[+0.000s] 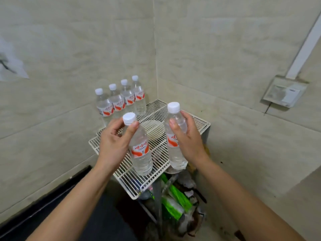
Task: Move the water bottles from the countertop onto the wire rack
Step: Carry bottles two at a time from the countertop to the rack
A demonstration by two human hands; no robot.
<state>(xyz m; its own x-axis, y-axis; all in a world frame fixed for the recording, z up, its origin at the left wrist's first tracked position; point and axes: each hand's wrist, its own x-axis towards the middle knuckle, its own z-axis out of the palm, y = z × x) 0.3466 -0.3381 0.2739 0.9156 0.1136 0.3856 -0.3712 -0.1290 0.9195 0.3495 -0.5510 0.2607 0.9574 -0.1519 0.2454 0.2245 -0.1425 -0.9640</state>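
A white wire rack (156,110) stands in the corner of two tiled walls. Several clear water bottles (119,100) with white caps and red-and-white labels stand in a row along its back left edge. My left hand (114,143) grips the neck of another such bottle (140,153), held slightly tilted above the rack's front part. My right hand (186,138) holds a second bottle (174,150) upright over the rack's right front edge; its base hangs just past the rim.
Below the rack lie green and white packets (175,200) and other clutter on a lower shelf. An electrical box (284,91) with a white conduit is mounted on the right wall. A dark strip (43,204) runs along the left wall's foot.
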